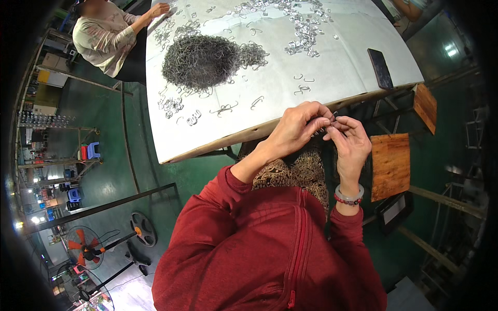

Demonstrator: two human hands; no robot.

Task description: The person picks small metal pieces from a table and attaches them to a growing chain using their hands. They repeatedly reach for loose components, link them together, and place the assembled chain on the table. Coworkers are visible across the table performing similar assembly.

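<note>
I watch both hands meet fingertip to fingertip, just on the person's side of the table [353, 62] edge. The left hand [296, 127] is nearly closed, its thumb and forefinger pinched together on small metal pieces [317, 132], a few of which peek out beneath the thumb. The right hand [353, 145] faces it, fingers curled and thumb drawn close to them; I cannot tell whether its tips grip part of the same metal, since the pieces there are tiny and half covered. A pale bangle [349, 197] and a red beaded bracelet circle the right wrist.

Directly beyond the left hand I see a few loose wire hooks [302, 89] on the white surface. Farther off, ahead and to the left of both hands, rises a large dark pile of hooks [199, 62]. Well ahead of the hands lie scattered silvery metal links [306, 33]. Ahead and to the right of the right hand, I make out a dark phone [380, 69]; a wooden seat [390, 166] is to that hand's right, below table height. Far ahead-left, a co-worker's hand [159, 10] rests at the table.
</note>
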